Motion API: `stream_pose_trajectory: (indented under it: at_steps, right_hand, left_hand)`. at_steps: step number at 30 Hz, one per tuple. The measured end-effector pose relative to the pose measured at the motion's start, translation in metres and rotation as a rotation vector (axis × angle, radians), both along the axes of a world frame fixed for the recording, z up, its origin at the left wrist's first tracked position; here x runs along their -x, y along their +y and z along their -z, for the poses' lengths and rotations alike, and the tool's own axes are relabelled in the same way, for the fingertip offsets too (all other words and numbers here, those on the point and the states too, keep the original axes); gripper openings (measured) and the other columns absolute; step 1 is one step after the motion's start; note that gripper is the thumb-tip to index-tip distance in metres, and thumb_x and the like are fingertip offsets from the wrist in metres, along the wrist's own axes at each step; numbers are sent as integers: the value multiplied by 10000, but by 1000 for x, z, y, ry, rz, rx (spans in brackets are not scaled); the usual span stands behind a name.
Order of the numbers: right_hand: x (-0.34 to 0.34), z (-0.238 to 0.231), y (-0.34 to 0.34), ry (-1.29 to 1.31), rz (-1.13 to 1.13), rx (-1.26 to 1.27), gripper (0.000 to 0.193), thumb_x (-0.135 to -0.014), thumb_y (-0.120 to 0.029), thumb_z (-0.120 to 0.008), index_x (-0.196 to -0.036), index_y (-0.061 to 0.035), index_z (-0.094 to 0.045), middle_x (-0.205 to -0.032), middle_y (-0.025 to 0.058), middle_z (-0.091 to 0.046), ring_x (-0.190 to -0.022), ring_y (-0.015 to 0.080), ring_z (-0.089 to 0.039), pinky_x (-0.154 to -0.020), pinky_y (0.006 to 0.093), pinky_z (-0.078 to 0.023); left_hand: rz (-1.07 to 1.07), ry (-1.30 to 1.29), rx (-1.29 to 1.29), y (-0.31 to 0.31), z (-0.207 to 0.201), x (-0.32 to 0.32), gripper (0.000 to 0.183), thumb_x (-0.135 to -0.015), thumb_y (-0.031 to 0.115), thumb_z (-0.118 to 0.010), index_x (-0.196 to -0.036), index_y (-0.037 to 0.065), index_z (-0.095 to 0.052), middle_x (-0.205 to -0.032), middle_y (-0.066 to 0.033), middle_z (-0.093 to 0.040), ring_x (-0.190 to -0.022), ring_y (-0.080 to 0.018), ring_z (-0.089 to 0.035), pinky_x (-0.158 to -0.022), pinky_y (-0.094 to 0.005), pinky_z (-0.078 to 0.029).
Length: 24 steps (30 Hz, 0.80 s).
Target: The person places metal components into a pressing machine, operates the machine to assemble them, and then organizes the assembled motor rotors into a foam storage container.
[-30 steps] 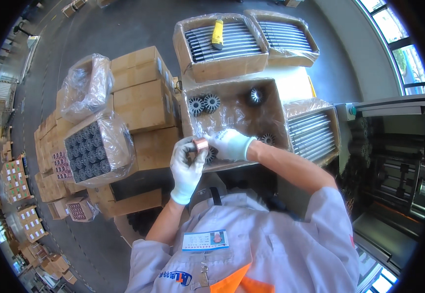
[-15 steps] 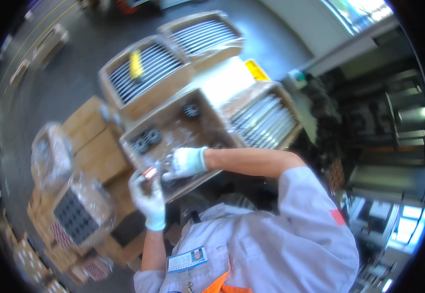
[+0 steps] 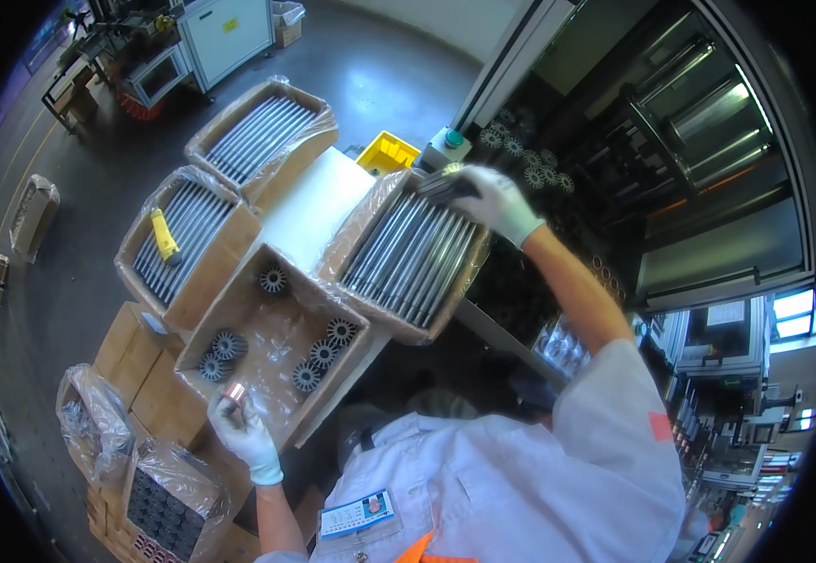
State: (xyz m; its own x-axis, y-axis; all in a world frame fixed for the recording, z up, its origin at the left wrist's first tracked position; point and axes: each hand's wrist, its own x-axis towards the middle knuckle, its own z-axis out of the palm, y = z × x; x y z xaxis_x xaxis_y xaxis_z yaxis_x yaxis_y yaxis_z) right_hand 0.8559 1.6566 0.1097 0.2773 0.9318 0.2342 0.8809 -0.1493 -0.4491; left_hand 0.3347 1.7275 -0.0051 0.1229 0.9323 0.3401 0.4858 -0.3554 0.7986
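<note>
Wears lt-grey shirt (image 3: 511,483) w/ red patch (image 3: 659,426), ID badge (image 3: 359,514), white gloves (image 3: 250,445) on 2 hands (image 3: 503,204).

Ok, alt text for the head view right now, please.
A person's gloved left hand holds a copper ring near a box of toothed parts; the gloved right hand holds a dark part at the far end of boxed rods.

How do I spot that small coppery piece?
Find the big open box with a few dark toothed parts. At its lower-left edge, the gloved left hand holds the coppery piece. Shiny and reddish, it stands out from those parts.
</note>
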Motion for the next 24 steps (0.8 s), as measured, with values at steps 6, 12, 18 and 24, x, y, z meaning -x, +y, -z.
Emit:
stream_pose_trajectory:
  at_steps: [6, 12, 18, 24]
  right_hand:
    - [-116, 72, -11, -197, 140, 117, 496, -800, -231, -769, -1256, -110, -618, -1177, 162, -651, -1135, 352, -606, -967, 436, -496]
    - [-112, 56, 0, -806, 335, 182, 502, -852, -275, -736, -1326, -176, -607, -1298, 187, -572, -1231, 382, -534, -963, 464, -493]
    - [148, 33, 77, 123, -797, -58, 532, -798, -176, -792, -1291, -91, -610, -1187, 145, -644, -1101, 323, -635, -946, 396, -528]
    - [260, 120, 102, -166, -1278, 561, 656, -824, -105, -674, -1439, -276, -524, -1302, 222, -608, -1071, 399, -666, -882, 445, -555]
  left_hand:
    - [-44, 98, -42, 2, -4, 4, 179, -931, 40, -673, -1080, -16, -592, -1182, -132, -635, -1086, -240, -601, -977, -355, -457]
    - [-55, 98, -42, 7, -7, -9, 179, -881, 59, -740, -1009, 4, -627, -1145, -118, -645, -1037, -223, -614, -939, -338, -481]
    - [-97, 22, -26, 0, -8, -5, 201, -824, 57, -770, -932, 17, -605, -1141, -155, -670, -1021, -277, -653, -914, -364, -500]
    - [-10, 106, -33, 7, -10, -8, 223, -819, 45, -777, -971, 21, -616, -1143, -141, -673, -1032, -269, -653, -917, -370, -507]
